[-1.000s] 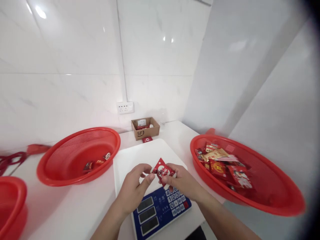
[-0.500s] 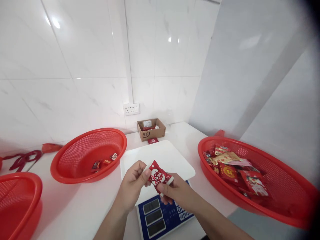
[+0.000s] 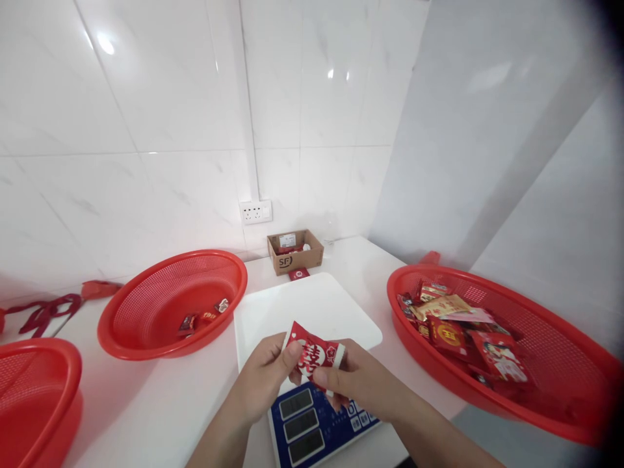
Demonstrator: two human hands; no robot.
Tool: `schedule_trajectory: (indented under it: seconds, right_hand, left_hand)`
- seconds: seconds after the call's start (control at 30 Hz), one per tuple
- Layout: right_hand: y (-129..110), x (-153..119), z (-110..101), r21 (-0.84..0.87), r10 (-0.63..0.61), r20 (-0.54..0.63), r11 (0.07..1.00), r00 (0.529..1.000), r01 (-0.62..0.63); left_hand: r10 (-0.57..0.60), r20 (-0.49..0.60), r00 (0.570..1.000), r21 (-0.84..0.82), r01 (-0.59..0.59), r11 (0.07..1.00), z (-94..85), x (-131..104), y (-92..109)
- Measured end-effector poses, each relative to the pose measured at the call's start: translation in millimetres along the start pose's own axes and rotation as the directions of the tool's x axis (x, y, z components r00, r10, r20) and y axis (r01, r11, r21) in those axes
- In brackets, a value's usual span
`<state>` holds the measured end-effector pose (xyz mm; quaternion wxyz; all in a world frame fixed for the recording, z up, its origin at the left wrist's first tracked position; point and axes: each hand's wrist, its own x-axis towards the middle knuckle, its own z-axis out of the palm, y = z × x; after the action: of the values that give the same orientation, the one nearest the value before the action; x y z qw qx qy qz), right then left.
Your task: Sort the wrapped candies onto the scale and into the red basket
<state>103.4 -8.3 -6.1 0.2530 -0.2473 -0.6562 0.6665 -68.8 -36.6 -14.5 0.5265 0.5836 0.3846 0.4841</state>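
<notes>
A red packet with white lettering is pinched between my two hands, above the front part of a scale with a white plate and a blue panel. My left hand grips the packet's left end, thumb on top. Its right side is held by my right hand, whose thumb lies across the front. To the left, a round red basket holds a few small wrapped pieces. The long red basket on the right contains several red and gold packets.
Behind the scale stands a small cardboard box with a red packet in front of it. Another red basket is at the lower left. Dark red ribbon lies near the tiled wall, which has a socket.
Both hands have moved slightly down with the red packet. The packet has turned so that it lies more level and its right end shows more.
</notes>
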Motion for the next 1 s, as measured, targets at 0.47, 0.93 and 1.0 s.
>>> schedule_trajectory:
  seconds: [0.47,0.93,1.0]
  right_hand:
    - [-2.9,-4.1,0.9,-0.418,-0.254,-0.248,0.899,0.935,0.133]
    - [0.1,-1.6,2.2,-0.455,-0.192,-0.307,0.890,0.932,0.034]
    - [0.0,-2.0,2.2,-0.468,-0.220,-0.297,0.882,0.929,0.059]
  left_hand:
    - [0.048,-0.068,0.997,0.101,-0.041,0.994,0.2,0.1,6.7]
    - [0.004,-0.165,0.986,0.006,-0.003,1.000,1.6,2.3,7.2]
    - [0.000,-0.177,0.984,0.021,0.004,1.000,2.2,2.3,6.3]
